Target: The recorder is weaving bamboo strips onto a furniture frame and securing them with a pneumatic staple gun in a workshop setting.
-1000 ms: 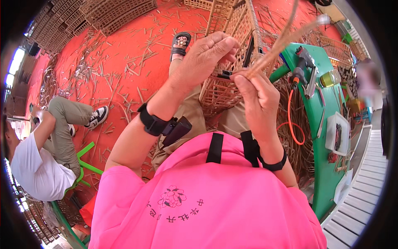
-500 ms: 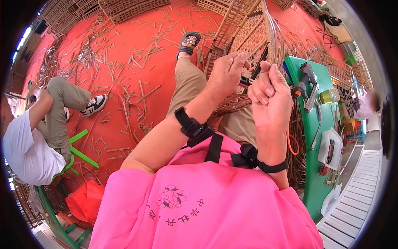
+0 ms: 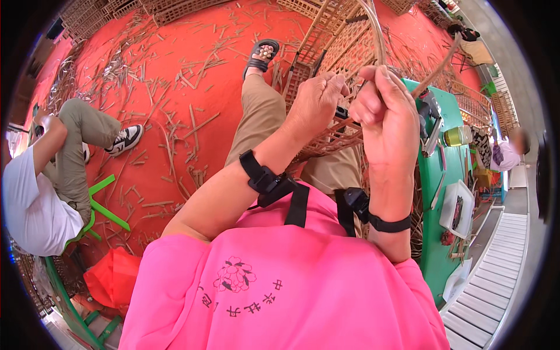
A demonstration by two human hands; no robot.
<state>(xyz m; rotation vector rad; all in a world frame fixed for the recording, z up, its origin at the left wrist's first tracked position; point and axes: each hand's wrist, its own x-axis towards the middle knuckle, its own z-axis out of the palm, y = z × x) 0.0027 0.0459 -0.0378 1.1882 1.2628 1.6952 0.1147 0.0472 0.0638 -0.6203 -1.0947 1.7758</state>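
A tan woven rattan basket (image 3: 341,49) stands tilted before me at my lap, its openwork wall toward my hands. My left hand (image 3: 318,105) is closed at the near side of the basket; what its curled fingers pinch is hidden. To its right, my right hand (image 3: 388,114) is raised with thumb and fingers pressed together on a thin rattan strip (image 3: 380,41), which rises past the basket's right edge. A brown length of cane (image 3: 440,69) sticks out behind the right hand, over the table; I cannot tell whether it belongs to the same strip.
At right, a green table (image 3: 431,233) bears a power tool (image 3: 430,111), a yellowish jar (image 3: 458,136) and a white tray (image 3: 458,204). Cut strips (image 3: 201,125) litter the red floor. A seated person (image 3: 44,204) is at left, near a red bag (image 3: 114,277). Stacked woven frames (image 3: 93,17) stand far left.
My right hand has shifted right, away from my left hand, and its fingers have straightened somewhat. A length of cane now shows right of it, above the table. My left hand stays closed.
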